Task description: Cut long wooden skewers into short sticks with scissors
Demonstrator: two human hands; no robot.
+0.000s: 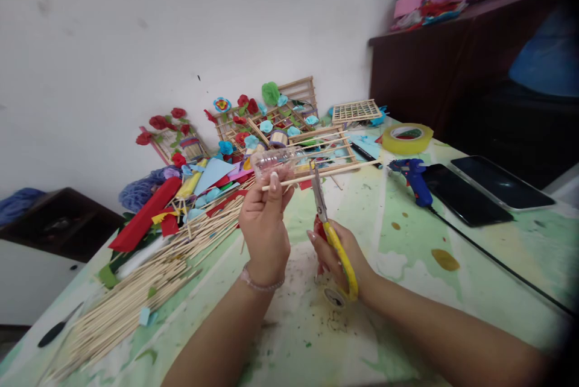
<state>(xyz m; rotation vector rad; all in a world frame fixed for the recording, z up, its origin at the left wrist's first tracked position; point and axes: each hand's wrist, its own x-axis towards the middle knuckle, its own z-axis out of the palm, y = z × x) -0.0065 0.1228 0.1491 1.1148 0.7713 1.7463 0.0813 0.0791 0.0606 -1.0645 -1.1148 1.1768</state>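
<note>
My left hand (266,221) is raised over the table, thumb and fingers closed on a thin wooden stick (348,168). Its far end points right. A clear ribbed plastic bottle (278,161) shows just behind the thumb, seemingly in the same hand; its lower part is hidden by the fingers. My right hand (335,254) grips yellow-handled scissors (342,254), points upward. Their blades, slightly apart, cross the stick just right of my left fingers; whether they touch it I cannot tell.
Many loose sticks (136,296) lie at left. Paper flowers (158,122) and stick frames (357,111) lean by the wall. At right are yellow tape (407,138), a blue glue gun (414,179) with its cord, and two phones (468,194). A dark cabinet (407,67) stands behind.
</note>
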